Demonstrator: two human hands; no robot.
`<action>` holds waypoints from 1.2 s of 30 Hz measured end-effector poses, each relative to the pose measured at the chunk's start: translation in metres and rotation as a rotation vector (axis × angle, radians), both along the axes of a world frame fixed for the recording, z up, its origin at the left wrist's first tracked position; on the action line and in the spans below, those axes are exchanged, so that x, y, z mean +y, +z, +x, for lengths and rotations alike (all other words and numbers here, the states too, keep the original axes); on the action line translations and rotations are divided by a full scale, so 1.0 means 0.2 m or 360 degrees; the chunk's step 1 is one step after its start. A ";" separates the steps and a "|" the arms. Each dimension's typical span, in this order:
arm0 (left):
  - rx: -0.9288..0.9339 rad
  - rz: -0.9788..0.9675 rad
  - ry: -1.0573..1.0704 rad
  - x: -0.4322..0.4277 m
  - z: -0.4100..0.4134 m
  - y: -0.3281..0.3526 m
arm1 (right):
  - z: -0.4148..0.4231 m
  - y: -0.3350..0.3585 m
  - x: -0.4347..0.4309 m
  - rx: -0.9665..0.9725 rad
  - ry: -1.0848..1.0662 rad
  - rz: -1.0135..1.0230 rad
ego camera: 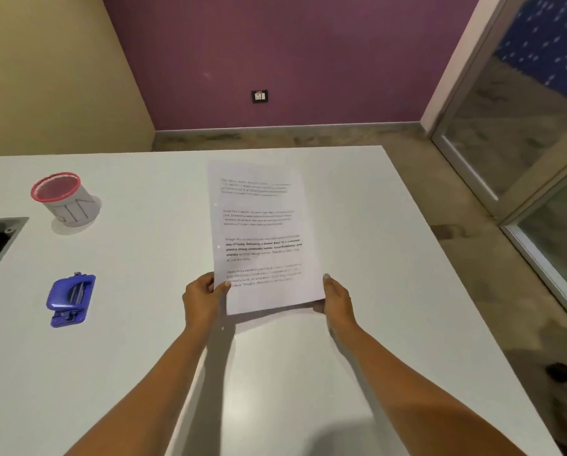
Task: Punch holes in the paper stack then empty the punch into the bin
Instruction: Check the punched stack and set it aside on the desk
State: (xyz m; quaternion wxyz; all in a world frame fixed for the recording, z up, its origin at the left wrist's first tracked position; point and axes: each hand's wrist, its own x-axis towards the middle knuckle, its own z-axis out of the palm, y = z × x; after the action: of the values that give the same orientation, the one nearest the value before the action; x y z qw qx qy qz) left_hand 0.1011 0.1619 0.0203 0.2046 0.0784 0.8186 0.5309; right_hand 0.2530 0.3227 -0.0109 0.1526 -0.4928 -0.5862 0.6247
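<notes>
Both hands — left hand (203, 299), right hand (336, 299) — grip the paper stack (262, 238); punch (70, 301) lies apart.

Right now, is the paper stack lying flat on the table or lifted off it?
Lifted. The left hand and right hand hold the paper stack by its near corners, and its shadow falls on the table beneath.

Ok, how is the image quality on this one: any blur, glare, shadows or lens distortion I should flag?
Head view: the text on the paper is soft, mostly unreadable; wide-angle bending shows at the table edges and door frame; both hands and arms cast shadows on the table; mild sheen on the tabletop near the bottom; the hole punch and bin are evenly lit.
</notes>
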 end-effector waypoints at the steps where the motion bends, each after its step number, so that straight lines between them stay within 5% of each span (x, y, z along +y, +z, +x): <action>1: 0.0002 -0.0006 0.0011 0.08 0.01 0.00 | 0.00 0.01 0.07 0.0017 -0.0025 -0.0012; 18: 0.0006 -0.0031 -0.0197 1.49 0.06 -0.10 | 0.12 -0.03 1.34 -0.0193 -0.0136 0.0496; 36: 0.0126 -0.0466 -0.0182 1.90 -0.08 -0.24 | -0.01 -0.12 1.64 -0.0306 -0.0270 0.0706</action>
State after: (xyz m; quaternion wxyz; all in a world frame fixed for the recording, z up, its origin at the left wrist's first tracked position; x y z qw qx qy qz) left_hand 0.0849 0.5420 -0.0286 0.2114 0.1149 0.8888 0.3900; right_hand 0.2502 0.6502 -0.0346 0.2524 -0.5519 -0.6772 0.4161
